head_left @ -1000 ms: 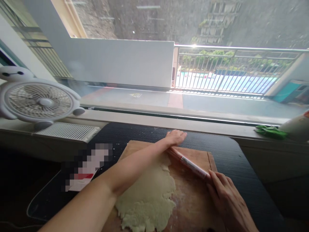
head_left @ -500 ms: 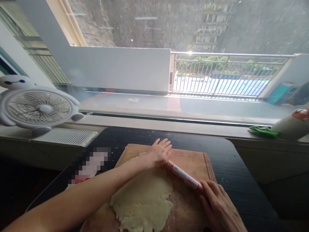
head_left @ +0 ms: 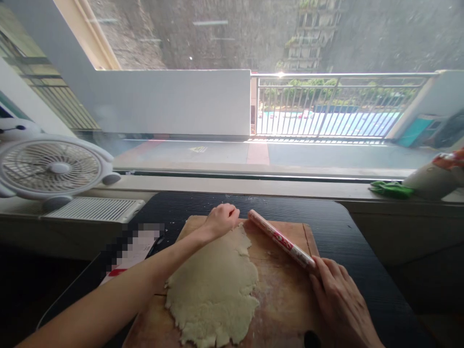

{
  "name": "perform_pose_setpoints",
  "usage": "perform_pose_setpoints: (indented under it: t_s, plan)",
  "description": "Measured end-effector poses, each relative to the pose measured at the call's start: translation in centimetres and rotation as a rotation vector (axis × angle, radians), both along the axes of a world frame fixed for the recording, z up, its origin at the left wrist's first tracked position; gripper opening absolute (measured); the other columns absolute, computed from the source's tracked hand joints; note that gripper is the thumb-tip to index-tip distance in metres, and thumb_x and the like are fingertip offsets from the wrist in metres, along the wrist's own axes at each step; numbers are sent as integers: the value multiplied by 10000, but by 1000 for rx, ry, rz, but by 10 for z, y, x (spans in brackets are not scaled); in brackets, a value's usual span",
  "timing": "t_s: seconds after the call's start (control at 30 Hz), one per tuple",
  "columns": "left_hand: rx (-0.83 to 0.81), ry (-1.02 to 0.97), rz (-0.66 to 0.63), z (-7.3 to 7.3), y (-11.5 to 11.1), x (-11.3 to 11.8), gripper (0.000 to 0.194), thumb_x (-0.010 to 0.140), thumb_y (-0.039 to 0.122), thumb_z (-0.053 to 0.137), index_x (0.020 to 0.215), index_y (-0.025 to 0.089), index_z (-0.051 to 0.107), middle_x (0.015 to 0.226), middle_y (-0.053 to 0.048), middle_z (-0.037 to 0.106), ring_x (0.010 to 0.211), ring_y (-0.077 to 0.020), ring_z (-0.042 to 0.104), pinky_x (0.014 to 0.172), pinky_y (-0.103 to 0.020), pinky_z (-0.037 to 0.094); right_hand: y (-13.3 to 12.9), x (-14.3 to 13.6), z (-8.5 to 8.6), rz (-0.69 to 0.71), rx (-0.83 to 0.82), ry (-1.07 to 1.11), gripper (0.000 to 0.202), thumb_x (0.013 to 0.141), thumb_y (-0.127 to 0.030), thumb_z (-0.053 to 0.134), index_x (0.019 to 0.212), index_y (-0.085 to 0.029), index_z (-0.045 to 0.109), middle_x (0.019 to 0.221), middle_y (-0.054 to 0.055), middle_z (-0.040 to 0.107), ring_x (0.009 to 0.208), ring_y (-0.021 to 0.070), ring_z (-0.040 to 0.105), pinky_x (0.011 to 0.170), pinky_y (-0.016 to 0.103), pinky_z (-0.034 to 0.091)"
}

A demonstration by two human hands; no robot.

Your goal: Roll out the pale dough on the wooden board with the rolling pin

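The dark worktop (head_left: 348, 246) bears, between its side edges, a board (head_left: 281, 304) with flattened dough (head_left: 213, 290), seemingly mid-rolling, the right hand (head_left: 339, 290) gripping the near end of a printed rod (head_left: 281, 238), the left hand (head_left: 222, 220) curled, apparently empty, and another stroke would want both hands on the rod.

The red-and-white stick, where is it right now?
The stick slants right of centre in the head view, its near end in the right hand, just right of the dough.
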State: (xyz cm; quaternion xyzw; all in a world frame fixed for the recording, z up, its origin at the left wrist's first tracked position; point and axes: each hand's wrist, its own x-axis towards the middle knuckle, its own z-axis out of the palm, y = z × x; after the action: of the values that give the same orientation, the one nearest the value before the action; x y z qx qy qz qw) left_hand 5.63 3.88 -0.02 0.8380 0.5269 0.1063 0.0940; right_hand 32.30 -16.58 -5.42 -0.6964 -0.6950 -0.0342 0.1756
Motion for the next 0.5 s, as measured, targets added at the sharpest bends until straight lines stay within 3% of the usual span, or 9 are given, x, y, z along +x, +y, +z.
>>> perform_pose_setpoints:
  t_s: [0.1, 0.33, 0.5]
  plan:
    - [-87, 59, -18, 1, -11, -16, 269, 797, 381, 439, 760, 203, 637, 823, -56, 664, 799, -213, 596, 735, -317, 422, -1, -3, 1, -29, -8, -6, 287, 911, -283, 394, 1188, -234, 450, 1069, 39, 553, 935, 204, 506, 806, 348, 408]
    - [-317, 103, -81, 11, 2, -8, 214, 649, 391, 562, 677, 195, 643, 666, -28, 643, 621, -177, 580, 554, -250, 374, -1, -10, 4, -49, 23, -16, 270, 904, -246, 426, 1172, -224, 450, 1054, 37, 553, 941, 215, 490, 811, 350, 391]
    - [-438, 35, -116, 13, 9, -11, 301, 634, 436, 572, 752, 169, 646, 689, -11, 619, 597, -143, 534, 495, -226, 324, -2, -11, 5, -71, 25, -10, 256, 897, -227, 439, 1152, -226, 458, 1049, 31, 551, 938, 211, 487, 809, 341, 389]
